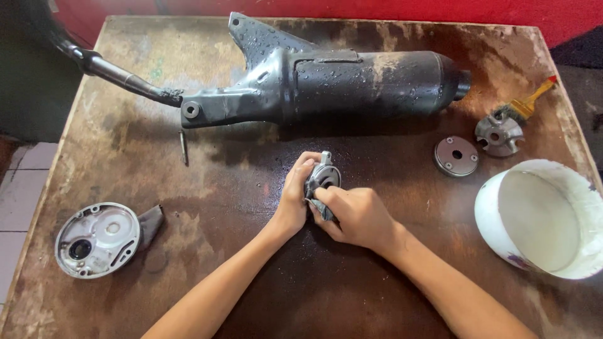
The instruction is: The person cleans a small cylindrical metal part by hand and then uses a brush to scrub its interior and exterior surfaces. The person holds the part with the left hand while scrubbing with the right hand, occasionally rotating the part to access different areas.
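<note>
Small grey metal part [324, 176], round with a centre hole and a lug on top, held upright just above the middle of the table [157, 276]. Left hand [295, 199] wrapped around its left side, fingers closed on the rim. Right hand [353, 215] closed on a dark grey rag [320, 207], pressed to the lower face of the part. Step in hand looks like wiping or scrubbing the part clean; judging by the grip, the next move needs the part turned in the left hand so the rag reaches the uncleaned side.

Table top is worn brown wood, wet and stained dark near the hands. Behind the hands lies a long black exhaust muffler [352, 81], matt, speckled with droplets, its pipe running off to the left. Right: flat round metal disc [456, 156], finned metal wheel [499, 134], yellow-handled brush [526, 105], white plastic tub [540, 216] tipped on its side. Left: round cast cover [95, 239], pale grey, with a dark cloth scrap [151, 223] touching its edge.
</note>
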